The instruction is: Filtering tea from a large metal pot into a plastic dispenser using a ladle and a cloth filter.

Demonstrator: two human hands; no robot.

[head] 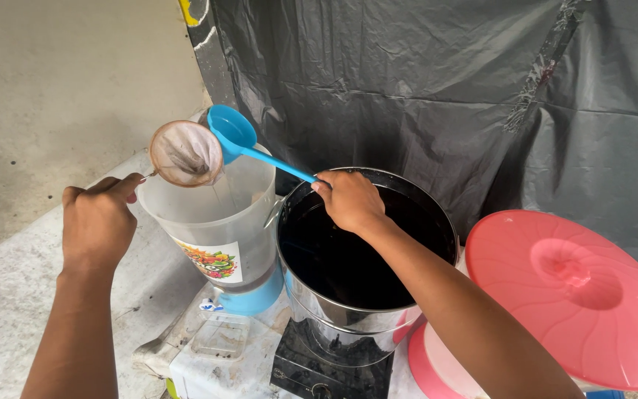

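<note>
The blue ladle (232, 131) is hanging tipped over the small round strainer (186, 154), its bowl sitting just at the strainer's two o'clock edge, rims near or touching; I cannot tell which. The ladle's long axis is running from the bowl down toward four o'clock, along the thin blue handle to the right hand (348, 201), whose fingers are closing around the handle's end above the rim of the steel pot (378, 314) of dark liquid. The strainer, lined with pale stained cloth, is being held level over the open mouth of the translucent plastic jug (208, 222); its short handle is pointing toward eight o'clock into the left hand (97, 225), whose fingers are pinching it, thumb on top. So the left hand is sitting nearer the strainer, while the right is reaching it only through the ladle's length. The jug is standing just at the pot's nine o'clock, both on a cluttered table (9, 295), and a pink lid (577, 295) is resting at the pot's three o'clock before a black plastic sheet (422, 89).
</note>
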